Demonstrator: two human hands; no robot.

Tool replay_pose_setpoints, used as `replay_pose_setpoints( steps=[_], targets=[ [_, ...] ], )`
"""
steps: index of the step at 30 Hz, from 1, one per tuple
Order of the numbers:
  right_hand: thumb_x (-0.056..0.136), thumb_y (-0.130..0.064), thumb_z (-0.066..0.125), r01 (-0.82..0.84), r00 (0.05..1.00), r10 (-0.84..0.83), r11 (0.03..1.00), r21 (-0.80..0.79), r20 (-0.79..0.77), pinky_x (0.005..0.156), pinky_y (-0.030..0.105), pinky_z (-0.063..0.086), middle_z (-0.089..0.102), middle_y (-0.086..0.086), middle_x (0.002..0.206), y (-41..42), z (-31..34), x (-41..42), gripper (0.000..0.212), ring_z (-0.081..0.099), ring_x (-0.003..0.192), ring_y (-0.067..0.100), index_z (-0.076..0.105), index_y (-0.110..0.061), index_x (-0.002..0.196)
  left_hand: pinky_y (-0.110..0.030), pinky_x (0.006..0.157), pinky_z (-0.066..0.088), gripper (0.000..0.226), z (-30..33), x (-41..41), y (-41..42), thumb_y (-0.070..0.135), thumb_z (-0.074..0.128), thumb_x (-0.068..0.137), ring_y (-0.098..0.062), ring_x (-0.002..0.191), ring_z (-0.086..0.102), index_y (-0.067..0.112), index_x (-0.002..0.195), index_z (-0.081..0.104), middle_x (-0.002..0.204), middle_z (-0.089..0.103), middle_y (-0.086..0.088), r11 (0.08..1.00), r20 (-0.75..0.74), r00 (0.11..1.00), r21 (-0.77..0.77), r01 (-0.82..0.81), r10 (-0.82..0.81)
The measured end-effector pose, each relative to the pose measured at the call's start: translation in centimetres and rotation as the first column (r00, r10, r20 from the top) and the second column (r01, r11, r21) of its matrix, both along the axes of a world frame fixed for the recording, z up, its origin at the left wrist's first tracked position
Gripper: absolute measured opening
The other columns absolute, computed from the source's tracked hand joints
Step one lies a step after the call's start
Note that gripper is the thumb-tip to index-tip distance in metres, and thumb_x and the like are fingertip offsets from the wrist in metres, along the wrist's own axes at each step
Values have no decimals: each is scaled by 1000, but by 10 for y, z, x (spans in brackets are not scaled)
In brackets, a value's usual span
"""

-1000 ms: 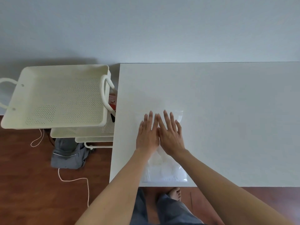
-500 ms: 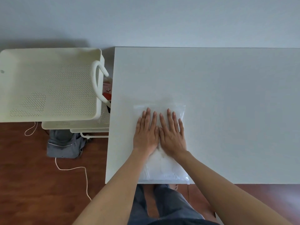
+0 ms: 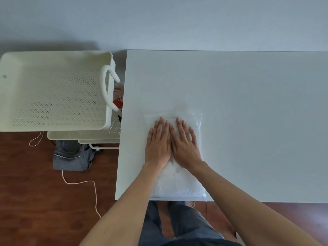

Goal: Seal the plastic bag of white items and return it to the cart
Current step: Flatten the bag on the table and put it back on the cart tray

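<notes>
- At the near edge of the flat white rectangular counter: a clear plastic zip bag packed with white items lies flat, its closure strip pointing away from the person and its bottom end reaching the counter's front edge.
- On the upper half of the bag: the left hand and the right hand rest palm-down, side by side and touching along their inner edges.
- Grip, both hands: released; the fingers are extended and spread flat against the plastic, with nothing enclosed or pinched. The fingertips lie just short of the closure strip.
- White contents: bunched mainly in the lower half of the bag, between the wrists and the counter's front edge; the single pieces cannot be told apart.
- To the left of the counter: a cream perforated metal cart with stacked tray shelves and a looped tube handle on the side facing the counter. Its top tray holds nothing visible; a lower shelf shows a red-and-white printed packet.
- On the brown wooden floor: a crumpled grey cloth bag below the cart, and a thin pale cord trailing towards the viewer.
- Below the counter edge: the person's legs in grey trousers.
</notes>
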State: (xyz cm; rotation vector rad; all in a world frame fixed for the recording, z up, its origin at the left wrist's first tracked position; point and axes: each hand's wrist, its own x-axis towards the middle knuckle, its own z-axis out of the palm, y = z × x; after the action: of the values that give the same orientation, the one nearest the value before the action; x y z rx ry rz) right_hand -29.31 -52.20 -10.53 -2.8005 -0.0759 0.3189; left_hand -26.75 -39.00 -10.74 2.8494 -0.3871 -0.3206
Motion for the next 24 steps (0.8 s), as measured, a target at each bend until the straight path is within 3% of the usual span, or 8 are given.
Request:
replay_pose_setpoints(
  steps=[6,10,14,17,20,22,24],
  targets=[
    [106,-52,17,57,998,-57,998,-36,-17,126,37,-13,-18,-4,170,-25,-10,2,66,-19,156,14,-6,-28,163,-37,127,-1,67,-7,5,15,47,21,106,-16,156,-12,19,162,-2,170,-12,-4,999,1,1000,20,-31,31],
    [104,-55,16,119,993,-120,991,-69,-13,127,43,-10,-19,-6,170,-44,-13,-5,68,-19,156,13,-10,-31,162,-37,127,0,71,-6,4,23,54,24,104,-15,156,-11,21,162,0,170,-10,-3,997,13,997,7,-72,72],
    [106,-55,17,107,994,-107,990,-97,1,128,43,-7,-18,-4,171,-67,-13,-15,68,-18,157,22,-9,-29,162,-38,127,3,72,-2,7,39,51,26,105,-15,156,-10,18,162,-1,170,-11,-3,1000,-16,1000,9,3,-3],
    [106,-54,15,65,998,-66,996,-60,-5,128,42,-5,-16,1,171,-76,-6,-25,67,-15,157,23,-8,-27,163,-37,127,1,70,10,6,47,48,27,107,-14,156,-11,17,162,-4,169,-14,-2,996,-70,997,-85,13,-19],
    [105,-54,18,180,984,-180,983,39,5,128,42,3,-2,8,172,-77,5,-46,67,-1,159,25,4,-25,164,-37,127,5,65,29,-13,48,42,32,108,-15,157,-2,16,162,7,171,-3,-3,975,-59,996,-210,-75,64],
    [105,-51,26,248,968,-251,966,73,31,122,47,20,22,13,167,-75,12,-67,65,21,154,32,20,-22,163,-41,123,22,61,41,-32,46,40,37,107,-23,153,22,15,161,20,166,21,-10,951,-74,985,-257,-170,156],
    [104,-49,32,254,962,-257,966,48,87,108,50,34,42,16,151,-70,17,-91,62,42,136,36,33,-20,159,-44,109,38,58,51,-54,41,41,42,105,-31,133,43,17,156,31,146,40,-15,939,-57,966,-226,-259,253]
  ],
)
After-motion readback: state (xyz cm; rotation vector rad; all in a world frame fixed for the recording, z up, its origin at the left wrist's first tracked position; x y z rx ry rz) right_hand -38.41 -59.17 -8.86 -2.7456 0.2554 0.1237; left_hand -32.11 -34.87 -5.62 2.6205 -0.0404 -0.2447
